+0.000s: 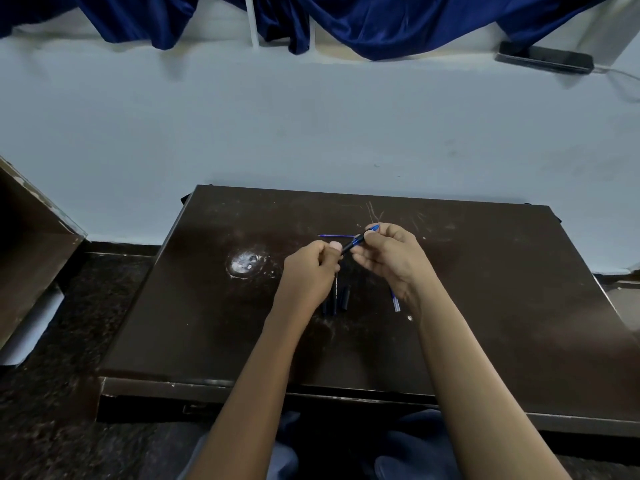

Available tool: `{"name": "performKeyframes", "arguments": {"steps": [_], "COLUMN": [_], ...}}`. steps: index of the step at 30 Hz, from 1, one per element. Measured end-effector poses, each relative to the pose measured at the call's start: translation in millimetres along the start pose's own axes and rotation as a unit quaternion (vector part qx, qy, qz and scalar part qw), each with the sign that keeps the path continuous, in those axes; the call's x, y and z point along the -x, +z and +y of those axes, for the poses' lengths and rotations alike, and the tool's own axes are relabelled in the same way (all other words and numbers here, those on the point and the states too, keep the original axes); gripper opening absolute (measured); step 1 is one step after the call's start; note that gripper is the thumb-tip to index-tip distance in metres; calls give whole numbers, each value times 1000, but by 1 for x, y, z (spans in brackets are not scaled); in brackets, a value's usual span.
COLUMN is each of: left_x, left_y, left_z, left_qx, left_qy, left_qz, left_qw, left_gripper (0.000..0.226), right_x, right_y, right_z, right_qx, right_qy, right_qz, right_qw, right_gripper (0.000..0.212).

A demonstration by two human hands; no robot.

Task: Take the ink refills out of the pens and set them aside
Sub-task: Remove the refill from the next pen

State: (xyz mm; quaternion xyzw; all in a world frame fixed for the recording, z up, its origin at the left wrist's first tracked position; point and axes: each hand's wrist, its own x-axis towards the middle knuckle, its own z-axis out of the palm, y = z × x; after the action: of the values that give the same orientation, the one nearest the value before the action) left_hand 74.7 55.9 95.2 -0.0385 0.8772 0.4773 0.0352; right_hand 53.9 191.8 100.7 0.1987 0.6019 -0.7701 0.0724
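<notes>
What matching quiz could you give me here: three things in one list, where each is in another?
Things:
1 blue and black plastic pen
2 thin blue ink refill
3 flat black phone

Places:
A on the white ledge, far right
B lying flat on the dark brown table
C gripped by left hand and right hand

Pairs: 1-C, 2-B, 3-A

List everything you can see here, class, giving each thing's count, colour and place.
table: one, dark brown, under everything
held pen: one, blue and black, above the table's middle
refill: one, thin blue, on the table beyond the held pen
pen parts: several, dark, on the table nearer than the held pen
second pen: one, blue and clear, partly under an arm
curtain: one, dark blue, top
dark slab: one, black, upper right ledge
hands: two, left hand and right hand, both gripping the held pen
</notes>
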Motion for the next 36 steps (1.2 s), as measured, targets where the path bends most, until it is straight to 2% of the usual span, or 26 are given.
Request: {"name": "performKeyframes", "arguments": {"steps": [4,11,16,23,28,31,34,36], "left_x": [8,16,10,2,0,-1,2,1], "left_y": [-8,-3,4,0,6,5,6,9], "left_z": [-1,-12,-8,-17,-17,-19,-18,-17], "left_qx": [-23,34,45,38,32,12,19,34], "left_qy": [8,-10,-15,44,45,85,82,50], "left_qz": [2,-2,-2,33,7,20,39,30], "left_qw": [1000,999,999,998,998,996,996,998], "left_gripper": [30,12,28,10,31,20,7,15], "right_x": [3,7,7,3,-1,-1,-1,-2], "right_y": [5,11,12,10,2,-2,-3,-3], "right_z": [-1,-1,-2,4,8,9,10,12], "right_qx": [19,54,49,49,39,33,26,24], "right_qy": [5,-18,-27,-39,-50,-50,-49,-45], "right_qz": [-21,-48,-32,-22,-18,-24,-32,-35], "right_qw": [1000,997,998,998,998,998,998,998], "right_gripper": [8,15,11,6,12,15,16,13]}}
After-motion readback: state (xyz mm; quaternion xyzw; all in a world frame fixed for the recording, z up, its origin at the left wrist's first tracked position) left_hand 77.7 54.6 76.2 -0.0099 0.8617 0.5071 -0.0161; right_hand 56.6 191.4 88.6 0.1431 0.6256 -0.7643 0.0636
